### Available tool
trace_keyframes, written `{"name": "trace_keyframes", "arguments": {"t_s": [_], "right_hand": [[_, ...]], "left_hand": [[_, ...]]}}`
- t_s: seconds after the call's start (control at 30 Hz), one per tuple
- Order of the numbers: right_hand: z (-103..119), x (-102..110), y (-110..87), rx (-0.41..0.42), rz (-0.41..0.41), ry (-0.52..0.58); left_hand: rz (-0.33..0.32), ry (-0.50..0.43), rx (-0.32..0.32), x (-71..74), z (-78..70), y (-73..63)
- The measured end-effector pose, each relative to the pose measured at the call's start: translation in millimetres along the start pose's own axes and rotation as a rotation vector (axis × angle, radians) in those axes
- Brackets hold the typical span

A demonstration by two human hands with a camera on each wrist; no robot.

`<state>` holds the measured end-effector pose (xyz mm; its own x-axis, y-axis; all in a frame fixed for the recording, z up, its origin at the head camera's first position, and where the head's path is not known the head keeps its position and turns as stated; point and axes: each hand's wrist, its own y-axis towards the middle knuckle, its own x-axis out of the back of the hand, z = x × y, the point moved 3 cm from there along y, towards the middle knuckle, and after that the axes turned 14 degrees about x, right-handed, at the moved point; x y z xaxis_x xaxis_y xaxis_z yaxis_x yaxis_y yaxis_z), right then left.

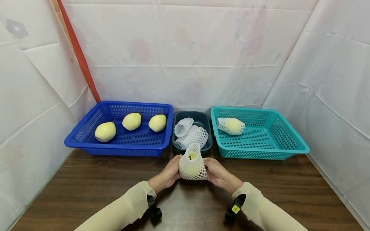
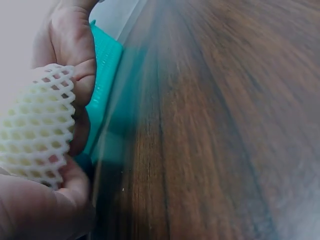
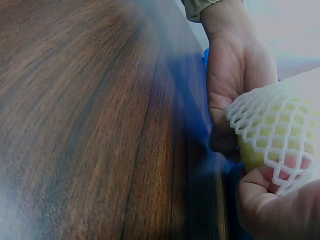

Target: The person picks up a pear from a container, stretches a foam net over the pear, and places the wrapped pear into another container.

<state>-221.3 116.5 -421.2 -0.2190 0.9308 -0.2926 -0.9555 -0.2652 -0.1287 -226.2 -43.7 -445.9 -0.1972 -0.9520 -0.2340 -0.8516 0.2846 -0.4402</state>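
White sheeting (image 1: 185, 48) fills the frame's top. At lower centre, left hand (image 1: 170, 171) and right hand (image 1: 218, 173) grip a netted pear (image 1: 193, 167).

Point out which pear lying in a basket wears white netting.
The pear in the teal basket; netting wraps it, while the three pears in the blue basket are bare.

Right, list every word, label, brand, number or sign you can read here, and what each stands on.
Readable text: none in any view.
Small yellow square sticker on the black wrist strap at the right sleeve: any marks are too small and blurred to read.
White foam net sleeve, blue plastic basket and teal plastic basket: no writing visible.
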Motion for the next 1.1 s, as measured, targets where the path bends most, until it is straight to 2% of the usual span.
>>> {"name": "trace_keyframes", "arguments": {"t_s": [0.17,0.43,0.63,0.97,1.1], "right_hand": [[1,1,-1.4,-0.014,-0.028,-0.012],[1,2,-4.0,0.007,0.003,-0.141],[-1,3,-3.1,0.025,0.011,-0.178],[-5,1,4.3,0.160,-0.103,-0.121],[-3,-2,5.0,0.192,-0.132,-0.109]], "left_hand": [[0.024,0.044,0.001,-3.1,-2.3,-3.3],[-0.019,0.023,-0.042,-4.7,-3.7,-5.4],[-0.055,-0.016,-0.060,-6.1,-2.7,-4.0],[-0.130,-0.128,-0.127,-13.2,-4.6,0.5],[-0.144,-0.178,-0.125,-15.7,-6.0,2.0]]}}
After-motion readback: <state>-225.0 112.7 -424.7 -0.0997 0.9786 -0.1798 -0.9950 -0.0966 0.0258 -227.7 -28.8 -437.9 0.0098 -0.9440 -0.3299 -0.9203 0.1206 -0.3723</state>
